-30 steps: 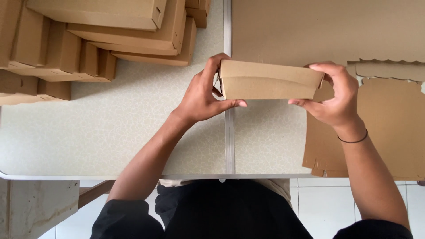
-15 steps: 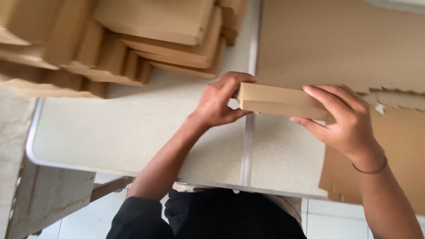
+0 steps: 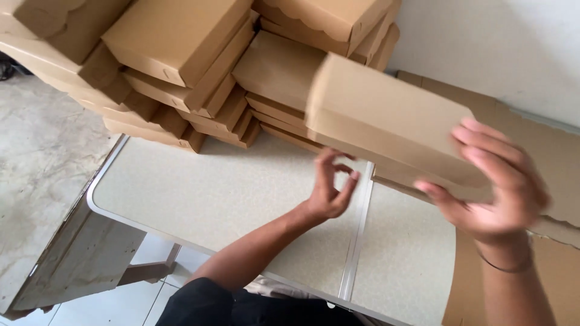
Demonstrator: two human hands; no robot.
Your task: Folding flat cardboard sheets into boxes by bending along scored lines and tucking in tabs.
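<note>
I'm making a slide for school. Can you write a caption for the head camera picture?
Right hand holds a closed brown cardboard box beside stacked boxes, left hand open below.

Packing workrm: stacked brown cardboard boxes (image 3: 181, 66), folding table (image 3: 229, 199), flat blanks (image 3: 544, 151)

Brown box (image 3: 386, 124) in right grip (image 3: 498, 187) — left hand (image 3: 331, 187) open

Matt brown cardboard box (image 3: 386, 121); speckled smooth laminate table (image 3: 223, 199), metal edging
</note>
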